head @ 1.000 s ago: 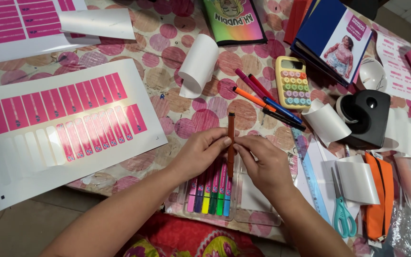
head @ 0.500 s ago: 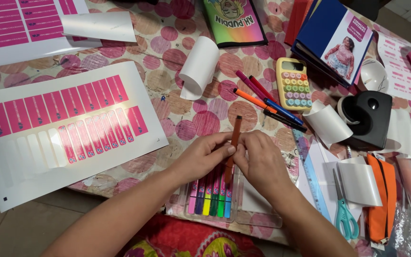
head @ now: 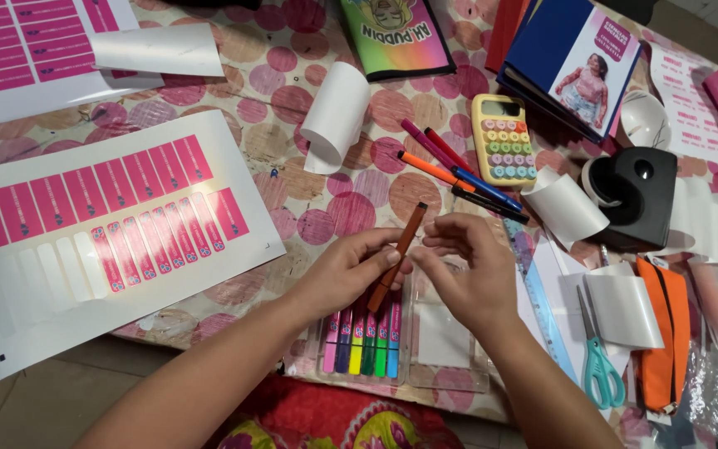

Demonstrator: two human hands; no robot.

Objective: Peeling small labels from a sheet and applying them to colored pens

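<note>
My left hand (head: 349,270) grips a brown marker (head: 401,249) near its lower half, holding it tilted with the capped end up and to the right. My right hand (head: 467,266) sits right beside it, fingers curled around the marker's middle and touching it. Under both hands lies a clear plastic case (head: 446,345) with several coloured markers (head: 363,342) lined up in its left half. A white sheet of pink label stickers (head: 101,224) lies to the left of my hands, some labels peeled off.
Loose markers (head: 459,170) and a yellow calculator (head: 504,140) lie beyond my hands. A black tape dispenser (head: 637,195), curled white backing strips, teal scissors (head: 596,357), a ruler and an orange pouch (head: 666,333) crowd the right. Books and a second sticker sheet (head: 35,50) lie at the back.
The brown marker has tipped from nearly upright to slanting right. My right hand's fingers have shifted up along it; both hands stay over the marker case.
</note>
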